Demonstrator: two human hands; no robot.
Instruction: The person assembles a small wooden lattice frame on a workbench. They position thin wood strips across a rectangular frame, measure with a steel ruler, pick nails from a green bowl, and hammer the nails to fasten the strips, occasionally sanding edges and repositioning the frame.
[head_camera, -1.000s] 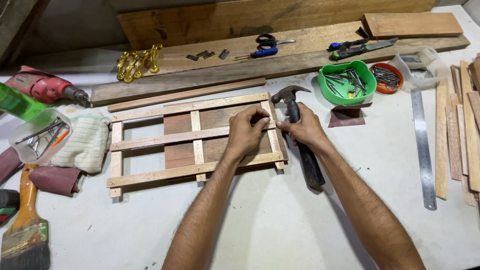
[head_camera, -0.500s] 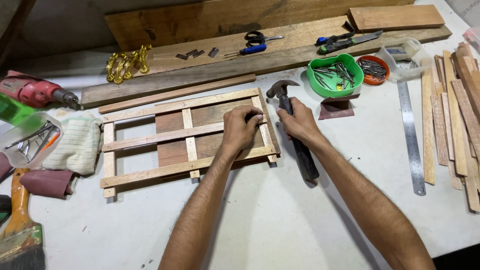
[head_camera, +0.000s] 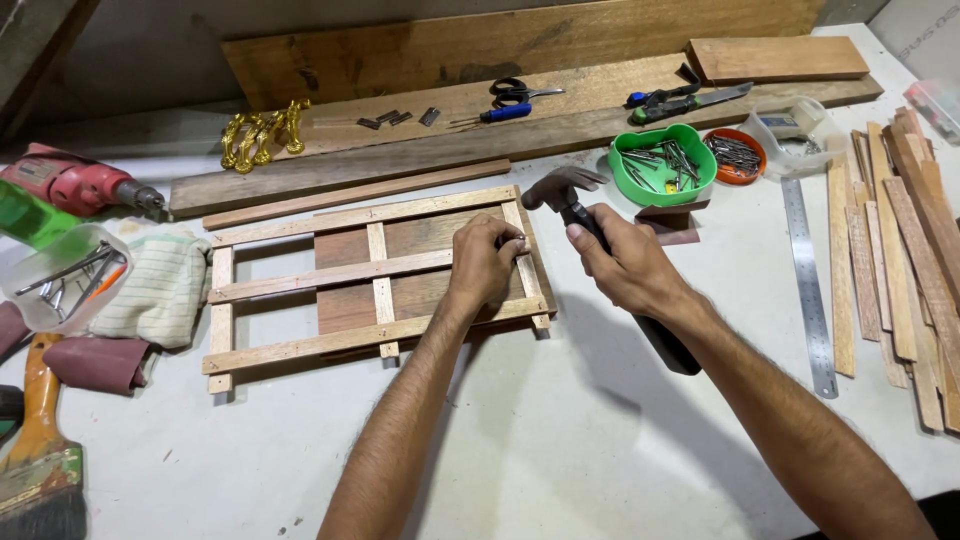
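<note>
At the centre of the white tabletop (head_camera: 560, 440), in the head view, we see the wooden frame (head_camera: 375, 275) lying flat: pale thin slats crossed over a darker board, dry, rough-sawn, stiff. We judge it light and a bit fragile at the joints, best steadied by pressing down on a slat rather than lifting by one end.

Our left hand (head_camera: 485, 265) rests on the frame's right side, fingers pinched together on what looks like a small nail at the right-hand upright slat; the nail itself is too small to be sure of. Our right hand (head_camera: 625, 265) has its fingers clamped round the black handle of the claw hammer (head_camera: 600, 240), gripped high near the steel head, which sits at one o'clock from the frame. We judge the hammer head-heavy and the handle grippy.

At two o'clock a green bowl (head_camera: 660, 165) holds loose nails, with an orange lid (head_camera: 735, 155) of more just beside it. At three o'clock lies a steel ruler (head_camera: 808, 280), smooth and slippery, then a stack of wood strips (head_camera: 905, 240). At nine o'clock sit a striped cloth (head_camera: 150, 290) and a red drill (head_camera: 70, 185).
</note>
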